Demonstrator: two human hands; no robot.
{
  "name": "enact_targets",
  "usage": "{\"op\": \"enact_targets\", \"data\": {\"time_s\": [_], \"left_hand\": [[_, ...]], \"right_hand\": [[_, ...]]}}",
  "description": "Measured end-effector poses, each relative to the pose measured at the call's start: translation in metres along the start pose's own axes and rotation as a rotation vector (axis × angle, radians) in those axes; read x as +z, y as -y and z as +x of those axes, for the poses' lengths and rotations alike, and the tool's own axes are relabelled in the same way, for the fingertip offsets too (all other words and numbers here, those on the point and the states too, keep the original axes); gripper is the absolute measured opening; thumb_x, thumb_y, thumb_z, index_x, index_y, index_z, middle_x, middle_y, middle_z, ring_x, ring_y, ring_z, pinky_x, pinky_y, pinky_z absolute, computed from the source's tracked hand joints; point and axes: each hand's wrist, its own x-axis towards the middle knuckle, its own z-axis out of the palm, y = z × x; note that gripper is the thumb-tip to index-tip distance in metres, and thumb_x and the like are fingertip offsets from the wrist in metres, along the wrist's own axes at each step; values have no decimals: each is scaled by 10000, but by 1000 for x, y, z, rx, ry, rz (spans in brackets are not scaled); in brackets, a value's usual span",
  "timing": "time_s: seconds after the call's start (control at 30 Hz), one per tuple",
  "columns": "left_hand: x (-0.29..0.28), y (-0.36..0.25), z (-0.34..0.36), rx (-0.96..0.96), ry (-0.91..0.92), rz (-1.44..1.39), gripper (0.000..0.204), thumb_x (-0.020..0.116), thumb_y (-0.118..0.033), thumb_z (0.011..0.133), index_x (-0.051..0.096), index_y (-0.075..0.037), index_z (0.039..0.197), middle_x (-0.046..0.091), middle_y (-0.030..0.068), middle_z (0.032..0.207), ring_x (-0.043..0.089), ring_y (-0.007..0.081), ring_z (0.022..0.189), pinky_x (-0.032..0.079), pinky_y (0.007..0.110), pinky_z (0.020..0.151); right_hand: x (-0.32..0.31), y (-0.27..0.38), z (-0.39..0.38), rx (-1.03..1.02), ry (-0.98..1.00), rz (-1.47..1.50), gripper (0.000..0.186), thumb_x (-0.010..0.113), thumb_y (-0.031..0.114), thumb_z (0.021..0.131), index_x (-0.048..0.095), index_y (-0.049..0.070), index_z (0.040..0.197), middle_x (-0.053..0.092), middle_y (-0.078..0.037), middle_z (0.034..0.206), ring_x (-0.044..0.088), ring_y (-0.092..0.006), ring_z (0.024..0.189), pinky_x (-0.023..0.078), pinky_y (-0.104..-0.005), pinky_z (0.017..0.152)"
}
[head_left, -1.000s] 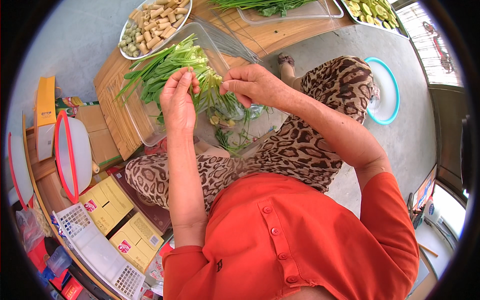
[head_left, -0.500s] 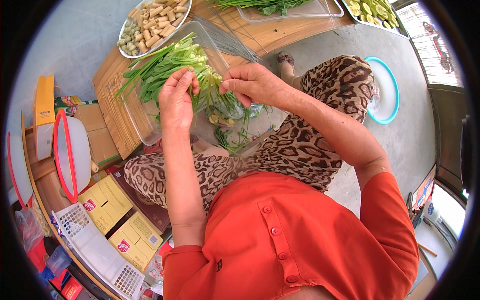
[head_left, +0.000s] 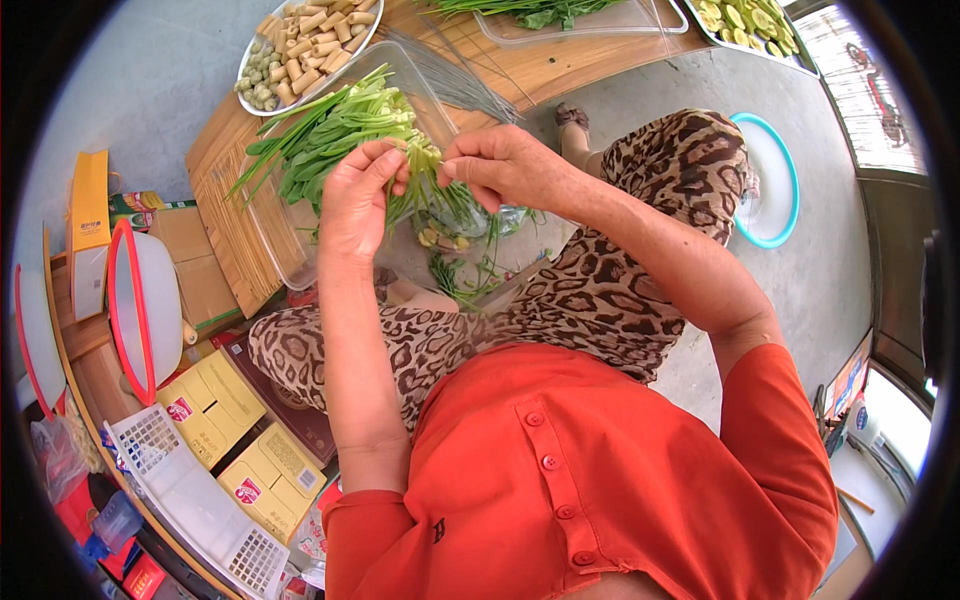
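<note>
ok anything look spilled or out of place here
Loose green scraps lie strewn on the person's side of the clear tray, unlike the bunched greens there; what they rest on is unclear.

Green stems (head_left: 335,140), orange-red shirt (head_left: 640,470), leopard-print trousers (head_left: 665,165) (brown, beige)

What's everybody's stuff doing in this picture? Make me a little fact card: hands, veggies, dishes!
Left hand: grip pinched near leafy greens; anything held is too small to tell
Right hand: grip pinched too, apart from the left hand
Veggies: leafy greens lying across a clear plastic tub
White plate: short tan cylinders and greenish balls
Top-right tray: green vegetable slices
</note>
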Motion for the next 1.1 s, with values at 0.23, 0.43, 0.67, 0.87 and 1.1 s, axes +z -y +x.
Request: {"op": "enact_targets", "data": {"time_s": [0.23, 0.43, 0.67, 0.87, 1.1], "left_hand": [[17, -3, -1, 161, 32, 283, 202, 644, -118, 897, 665, -9, 1065, 664, 9, 968, 563, 72, 859, 431, 226, 824], [5, 6, -2, 99, 141, 340, 253, 605, -189, 930, 643, 20, 1067, 668, 78, 1026, 602, 134, 964, 455, 281, 890], [31, -20, -31, 47, 15, 151, 229, 608, -156, 929, 643, 62, 991, 656, 65, 822, 613, 125, 642, 536, 259, 595], [32, -8, -39, -22, 72, 232, 224, 592, -149, 934, 650, 60, 991, 669, 105, 856, 637, 157, 682, 559, 281, 636], [18, 34, -40, -170, 274, 158, 410, 638, -142, 902, 539, 15, 1267, 598, 41, 1186, 528, 120, 1095, 400, 275, 969]], "right_hand": [[-3, 0, 0, -3, 8, 75, 194, 525, 182, 950, 638, 33, 898, 530, 6, 533, 452, -53, 473, 346, -231, 469], [-4, 2, 0, -16, 32, 71, 207, 513, 205, 973, 646, 50, 942, 504, 37, 534, 389, -28, 453, 300, -206, 444], [-21, 8, -6, 16, 148, 142, 203, 528, 206, 963, 651, 46, 944, 524, 28, 554, 387, -17, 460, 286, -184, 439], [-20, 12, -10, 46, 219, 156, 197, 534, 200, 959, 651, 43, 937, 516, 27, 538, 395, -15, 465, 279, -185, 437], [-31, 15, -14, 55, 239, -32, 173, 556, 178, 929, 670, 54, 890, 506, 37, 538, 390, -20, 475, 281, -205, 450]]}}
